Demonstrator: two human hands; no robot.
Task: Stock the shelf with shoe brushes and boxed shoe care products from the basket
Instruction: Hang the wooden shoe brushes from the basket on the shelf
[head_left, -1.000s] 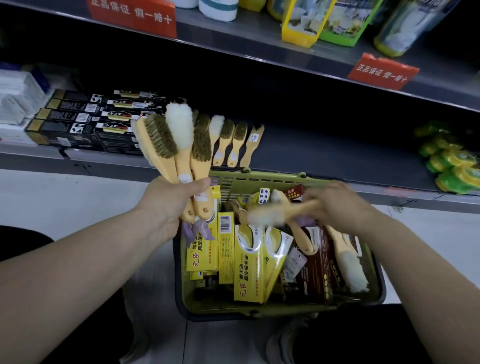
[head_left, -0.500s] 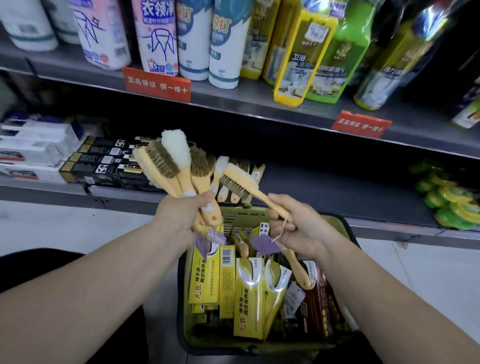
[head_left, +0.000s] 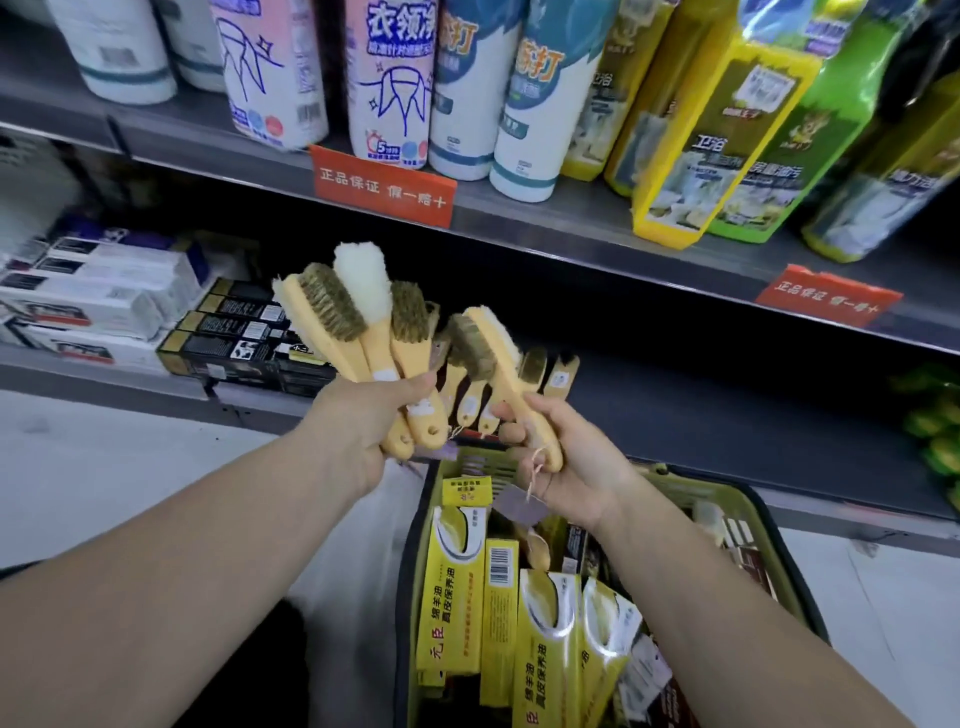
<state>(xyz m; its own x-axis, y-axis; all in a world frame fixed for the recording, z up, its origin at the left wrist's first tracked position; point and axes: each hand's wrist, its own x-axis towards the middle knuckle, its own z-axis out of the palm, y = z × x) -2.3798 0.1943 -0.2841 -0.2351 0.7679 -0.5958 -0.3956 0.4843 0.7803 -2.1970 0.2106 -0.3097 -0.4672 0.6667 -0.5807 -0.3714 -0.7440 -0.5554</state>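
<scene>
My left hand (head_left: 363, 426) grips a fanned bunch of wooden shoe brushes (head_left: 358, 317) by their handles, held above the shelf edge. My right hand (head_left: 566, 462) grips one more wooden brush (head_left: 488, 348) by its handle, bristles to the left, close beside the bunch; a string tag (head_left: 524, 506) dangles from it. Below sits the green basket (head_left: 727, 499) with several yellow shoe care boxes (head_left: 452, 582) standing upright. Several brushes (head_left: 558, 371) lie on the lower shelf (head_left: 727, 405) behind my hands.
Black boxes (head_left: 244, 332) and white boxes (head_left: 98, 296) are stacked on the lower shelf at left. Green-yellow items (head_left: 935, 415) sit at far right. The upper shelf holds spray cans (head_left: 389, 83) and refill pouches (head_left: 727, 130), with red price tags (head_left: 382, 187) on its edge.
My right hand lifted a brush out of the basket and brought it up beside the bunch in my left hand. The view tilted upward toward the shelves.
</scene>
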